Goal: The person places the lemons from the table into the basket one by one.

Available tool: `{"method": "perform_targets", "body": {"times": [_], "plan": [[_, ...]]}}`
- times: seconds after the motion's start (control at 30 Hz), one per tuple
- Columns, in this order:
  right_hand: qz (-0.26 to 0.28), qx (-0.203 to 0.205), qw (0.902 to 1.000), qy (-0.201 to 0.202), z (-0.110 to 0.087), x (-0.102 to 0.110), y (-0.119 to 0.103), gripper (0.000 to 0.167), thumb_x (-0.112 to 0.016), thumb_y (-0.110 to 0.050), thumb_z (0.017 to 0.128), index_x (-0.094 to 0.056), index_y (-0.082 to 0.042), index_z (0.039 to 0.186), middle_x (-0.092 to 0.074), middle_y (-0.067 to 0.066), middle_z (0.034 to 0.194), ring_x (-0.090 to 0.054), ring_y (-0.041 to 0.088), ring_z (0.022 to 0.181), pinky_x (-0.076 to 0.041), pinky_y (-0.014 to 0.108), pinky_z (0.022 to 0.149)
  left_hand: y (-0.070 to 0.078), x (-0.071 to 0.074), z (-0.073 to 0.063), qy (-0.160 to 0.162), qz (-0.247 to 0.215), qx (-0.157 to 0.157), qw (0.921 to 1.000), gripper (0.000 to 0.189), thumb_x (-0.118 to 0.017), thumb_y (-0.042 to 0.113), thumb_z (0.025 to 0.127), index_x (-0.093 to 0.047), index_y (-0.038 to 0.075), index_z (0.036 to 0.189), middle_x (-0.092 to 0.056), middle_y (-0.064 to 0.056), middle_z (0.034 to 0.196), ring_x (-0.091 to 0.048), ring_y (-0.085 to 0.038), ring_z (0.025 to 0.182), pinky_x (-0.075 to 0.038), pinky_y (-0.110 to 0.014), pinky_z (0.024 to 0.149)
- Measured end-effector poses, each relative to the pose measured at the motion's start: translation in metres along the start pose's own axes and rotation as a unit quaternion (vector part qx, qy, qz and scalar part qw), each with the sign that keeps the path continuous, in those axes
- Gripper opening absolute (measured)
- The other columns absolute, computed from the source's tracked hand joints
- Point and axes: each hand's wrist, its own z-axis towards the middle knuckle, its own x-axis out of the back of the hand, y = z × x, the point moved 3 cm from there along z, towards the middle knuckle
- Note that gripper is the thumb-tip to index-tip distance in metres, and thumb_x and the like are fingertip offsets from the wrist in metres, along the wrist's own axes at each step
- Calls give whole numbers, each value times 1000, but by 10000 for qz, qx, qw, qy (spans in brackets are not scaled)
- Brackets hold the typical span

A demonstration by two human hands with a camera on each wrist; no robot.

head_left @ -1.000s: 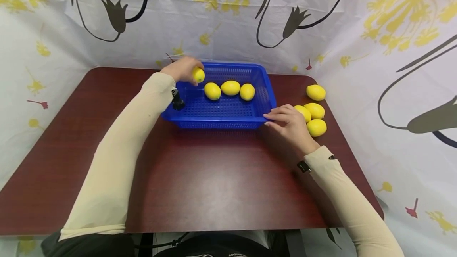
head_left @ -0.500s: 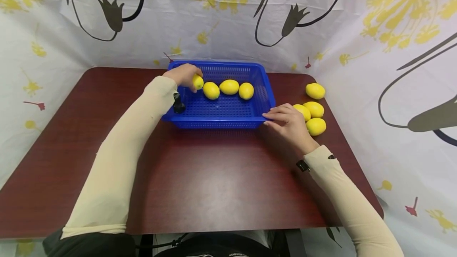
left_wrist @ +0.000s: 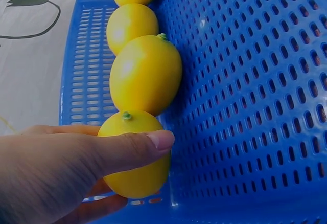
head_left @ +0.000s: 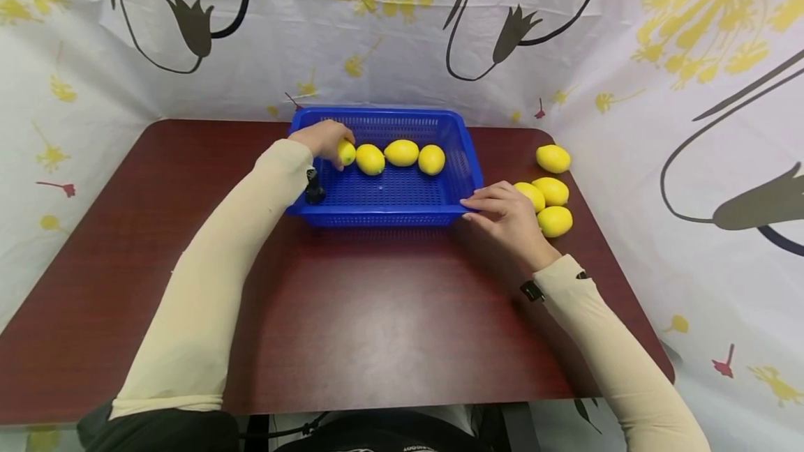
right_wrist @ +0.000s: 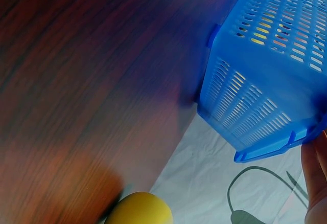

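Observation:
A blue perforated plastic basket (head_left: 383, 210) stands at the back of the table. Inside it, at the left end, my left hand (head_left: 322, 139) holds a yellow lemon (left_wrist: 137, 184) between thumb and fingers. That lemon touches another lemon (left_wrist: 145, 75) in a row along the basket's far side, with two more lemons (head_left: 402, 153) (head_left: 431, 159) further right. At the basket's front right corner, my right hand (head_left: 511, 222) pinches the rim. Only a few of its fingers (right_wrist: 317, 168) appear in the right wrist view.
Several loose lemons (head_left: 553, 192) lie on the dark red-brown table (head_left: 377, 312) to the right, just beyond the right hand. A patterned white cloth (head_left: 377, 54) hangs close behind the table and along its sides.
My left hand has lowered the lemon from above the basket's far left part down to the row's left end. The right hand has stayed at the rim.

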Motion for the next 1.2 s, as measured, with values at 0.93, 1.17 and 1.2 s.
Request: {"method": "perform_targets", "body": {"times": [0.93, 1.17, 1.2], "plan": [[103, -6, 9999, 15, 0, -1, 2, 30, -86, -10, 74, -80, -12, 103, -76, 7, 98, -63, 21, 98, -49, 20, 87, 2, -8, -3, -111, 214, 57, 9997, 69, -79, 16, 84, -48, 3, 144, -48, -20, 149, -44, -36, 138, -39, -49, 116], [117, -38, 9999, 26, -1, 0, 2, 29, -86, -10, 74, -80, -13, 103, -76, 7, 98, -63, 21, 97, -49, 21, 86, 1, -7, 0, -103, 226, 44, 9997, 69, -80, 17, 83, -49, 3, 144, -48, -19, 149, -43, -36, 139, -38, -49, 117], [115, -42, 9999, 21, -1, 0, 2, 29, -86, -10, 74, -80, -13, 103, -76, 7, 98, -63, 21, 98, -50, 22, 86, 1, -7, 0, -104, 223, 27, 9997, 69, -80, 18, 83, -49, 3, 144, -48, -19, 149, -43, -36, 139, -38, -49, 117]]}}
